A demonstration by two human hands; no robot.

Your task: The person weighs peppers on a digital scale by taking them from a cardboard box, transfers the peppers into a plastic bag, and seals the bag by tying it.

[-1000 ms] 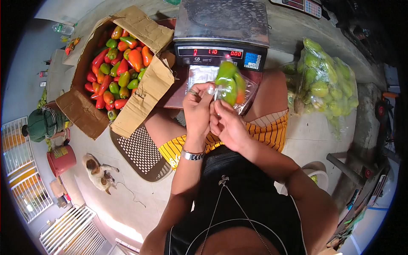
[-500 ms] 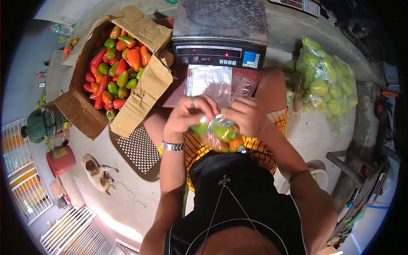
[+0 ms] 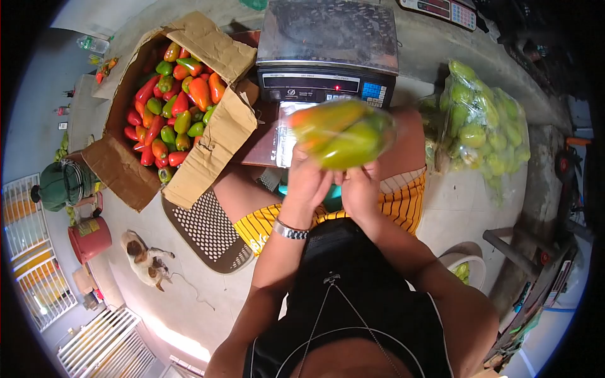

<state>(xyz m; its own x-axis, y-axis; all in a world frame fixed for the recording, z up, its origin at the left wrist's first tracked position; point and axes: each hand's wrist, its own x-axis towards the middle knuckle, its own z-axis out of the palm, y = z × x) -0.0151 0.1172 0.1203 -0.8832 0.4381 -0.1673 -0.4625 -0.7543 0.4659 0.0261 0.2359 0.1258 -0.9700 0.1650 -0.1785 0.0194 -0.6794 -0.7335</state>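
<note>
A clear plastic bag of green and orange peppers [image 3: 343, 133], smeared by motion, is up in front of the scale [image 3: 328, 82]. My left hand [image 3: 309, 183], with a watch on its wrist, has its fingers closed on the bag's lower edge. Beside it my right hand [image 3: 361, 189] pinches the same edge. Flat clear plastic bags [image 3: 285, 142] lie under the scale's front, partly hidden by the peppers. To the left, an open cardboard box [image 3: 217, 148] holds several red, orange and green peppers.
A large clear bag of green vegetables [image 3: 482, 120] stands on the right. A white bucket [image 3: 477, 268] is at lower right. On the left are a brown perforated stool [image 3: 211, 236], a cat [image 3: 146, 258], a red bucket [image 3: 90, 238] and a crouching person in green [image 3: 60, 186].
Both hands have moved up and away from my body with the bag of peppers. The bag was hanging below my hands and is now above them, near the scale.
</note>
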